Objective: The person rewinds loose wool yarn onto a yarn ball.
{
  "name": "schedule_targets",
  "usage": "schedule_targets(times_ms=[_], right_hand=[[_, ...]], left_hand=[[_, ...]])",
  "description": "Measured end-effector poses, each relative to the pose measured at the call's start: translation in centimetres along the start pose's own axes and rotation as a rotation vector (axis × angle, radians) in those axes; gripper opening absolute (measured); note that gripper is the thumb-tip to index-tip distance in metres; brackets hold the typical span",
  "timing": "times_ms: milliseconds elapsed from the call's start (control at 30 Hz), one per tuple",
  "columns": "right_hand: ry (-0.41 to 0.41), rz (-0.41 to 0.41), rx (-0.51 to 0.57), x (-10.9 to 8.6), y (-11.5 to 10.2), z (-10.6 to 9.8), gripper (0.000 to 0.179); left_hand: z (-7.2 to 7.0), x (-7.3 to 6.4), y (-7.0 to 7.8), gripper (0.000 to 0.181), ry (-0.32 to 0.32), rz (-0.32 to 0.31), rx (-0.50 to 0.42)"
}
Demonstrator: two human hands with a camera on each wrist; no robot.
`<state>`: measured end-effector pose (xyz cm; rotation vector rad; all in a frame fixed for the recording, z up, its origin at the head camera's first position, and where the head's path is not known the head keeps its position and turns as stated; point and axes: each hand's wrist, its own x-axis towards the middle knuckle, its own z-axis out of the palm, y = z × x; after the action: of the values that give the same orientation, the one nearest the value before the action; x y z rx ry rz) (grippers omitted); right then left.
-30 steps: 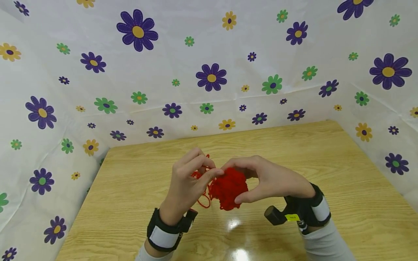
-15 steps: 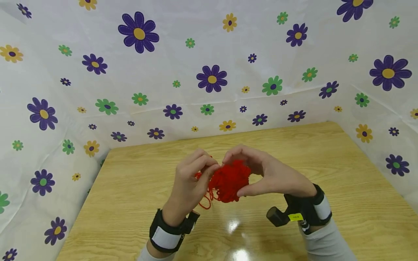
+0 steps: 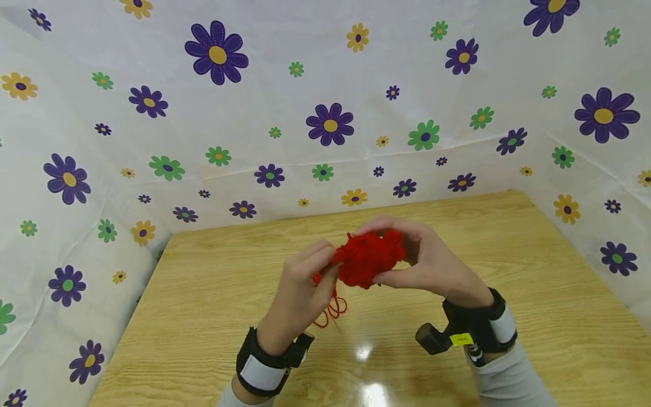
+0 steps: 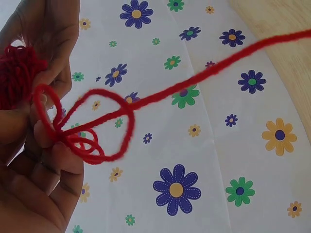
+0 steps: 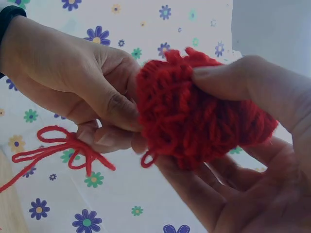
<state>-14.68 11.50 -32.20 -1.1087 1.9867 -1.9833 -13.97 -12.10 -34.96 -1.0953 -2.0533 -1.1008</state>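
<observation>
A thick bundle of red yarn (image 3: 368, 257) is held above the table between both hands. My right hand (image 3: 432, 263) grips it from the right, thumb on the near side and fingers round the far side, as the right wrist view also shows. On the bundle's left, my left hand (image 3: 305, 282) pinches looped strands of yarn (image 5: 73, 143) between thumb and fingers. In the left wrist view these yarn loops (image 4: 129, 131) fan out from the fingertips, and one strand runs off to the upper right. Below the left hand, more thin loops dangle in the head view.
The wooden table (image 3: 213, 316) lies below both hands. White cloth walls (image 3: 285, 96) printed with purple, green and yellow flowers stand at its back and sides. Each wrist wears a black strap with a small camera (image 3: 432, 339).
Both hands have lifted the yarn bundle upward and slightly right, and it has turned from upright to a wider, slanted pose. The dangling loops now show more plainly beneath the left hand.
</observation>
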Motion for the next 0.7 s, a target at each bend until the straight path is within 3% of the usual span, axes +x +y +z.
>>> schedule_targets(times_ms=[167, 300, 533, 700], right_hand=[[0.126, 0.032, 0.034, -0.3, 0.0, 0.0, 0.054], [0.196, -0.013, 0.028, -0.1, 0.2, 0.2, 0.055], [0.338, -0.106, -0.098, 0.7, 0.7, 0.4, 0.058], [0.38, -0.164, -0.206, 1.2, 1.2, 0.5, 0.062]], left_hand=[[0.2, -0.1, 0.2, 0.013, -0.072, -0.044, 0.024], [0.4, -0.1, 0.4, 0.018, -0.141, -0.074, 0.031], [0.5, -0.1, 0.8, 0.006, -0.201, -0.078, 0.035], [0.5, 0.0, 1.1, 0.005, -0.22, -0.051, 0.038]])
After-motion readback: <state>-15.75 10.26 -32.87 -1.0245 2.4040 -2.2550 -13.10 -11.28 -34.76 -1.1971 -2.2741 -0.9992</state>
